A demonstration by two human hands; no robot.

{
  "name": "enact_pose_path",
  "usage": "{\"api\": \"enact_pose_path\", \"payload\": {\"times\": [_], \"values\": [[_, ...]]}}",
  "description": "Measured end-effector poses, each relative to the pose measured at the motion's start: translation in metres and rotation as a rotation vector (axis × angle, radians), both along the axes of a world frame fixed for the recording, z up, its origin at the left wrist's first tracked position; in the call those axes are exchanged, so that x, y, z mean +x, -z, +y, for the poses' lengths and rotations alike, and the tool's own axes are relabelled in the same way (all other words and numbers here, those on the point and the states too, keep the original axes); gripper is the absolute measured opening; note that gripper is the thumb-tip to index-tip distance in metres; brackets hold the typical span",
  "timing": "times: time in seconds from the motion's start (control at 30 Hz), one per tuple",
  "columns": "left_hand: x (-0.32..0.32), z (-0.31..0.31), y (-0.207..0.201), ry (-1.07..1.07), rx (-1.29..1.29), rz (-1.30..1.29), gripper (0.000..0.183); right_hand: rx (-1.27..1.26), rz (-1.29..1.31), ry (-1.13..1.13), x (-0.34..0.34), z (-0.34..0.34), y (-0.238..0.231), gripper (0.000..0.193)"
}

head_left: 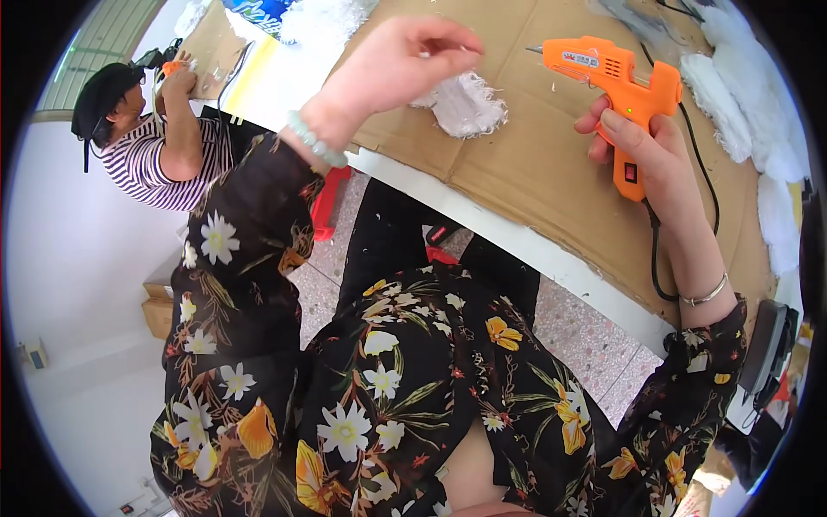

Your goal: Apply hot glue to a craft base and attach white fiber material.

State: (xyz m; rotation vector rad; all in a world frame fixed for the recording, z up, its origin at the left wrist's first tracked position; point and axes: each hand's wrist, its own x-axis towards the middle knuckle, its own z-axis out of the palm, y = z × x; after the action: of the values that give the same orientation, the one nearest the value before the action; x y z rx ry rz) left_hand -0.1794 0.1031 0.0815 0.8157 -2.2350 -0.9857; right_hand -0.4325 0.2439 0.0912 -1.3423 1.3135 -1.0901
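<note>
My right hand [646, 151] is wrapped round the handle of an orange hot glue gun [603, 65], whose metal nozzle points left. A small green light glows on its body and a red switch sits low on the handle. To the left, my left hand [409, 65] hovers with curled fingers, thumb and fingertips close together. Whatever they may hold is too small to make out. Just below that hand, a white piece of fluffy, frayed-edged material [469, 108] lies on the brown cardboard [517, 172] covering the table.
White fluffy material [749, 86] is heaped along the right side. The glue gun's black cord [708, 172] runs over the cardboard. Farther left, a co-worker in a striped shirt [172, 164] works at the table. A blue package [258, 13] and more white fluff [323, 21] lie at the back.
</note>
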Motion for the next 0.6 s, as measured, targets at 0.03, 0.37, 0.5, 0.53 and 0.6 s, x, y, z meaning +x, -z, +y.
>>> {"api": "enact_pose_path", "payload": {"times": [0.03, 0.37, 0.5, 0.53, 0.6], "values": [[0.007, 0.002, -0.001, 0.001, 0.001, 0.0, 0.019, 0.003, -0.006, -0.001, 0.0, 0.0, 0.0, 0.03], [0.04, 0.053, 0.011, 0.021, -1.01, -0.26, 0.025, 0.0, 0.004, 0.0, -0.006, 0.001, 0.003, 0.031], [0.036, 0.055, 0.017, 0.035, -1.219, -0.291, 0.019, -0.018, -0.018, -0.01, -0.008, 0.0, 0.004, 0.032], [0.034, 0.054, 0.018, 0.057, -1.263, -0.312, 0.016, -0.018, -0.015, -0.003, -0.008, 0.001, 0.004, 0.032], [0.032, 0.05, 0.021, 0.1, -1.272, -0.293, 0.016, -0.008, -0.022, 0.004, -0.008, 0.002, 0.003, 0.032]]}}
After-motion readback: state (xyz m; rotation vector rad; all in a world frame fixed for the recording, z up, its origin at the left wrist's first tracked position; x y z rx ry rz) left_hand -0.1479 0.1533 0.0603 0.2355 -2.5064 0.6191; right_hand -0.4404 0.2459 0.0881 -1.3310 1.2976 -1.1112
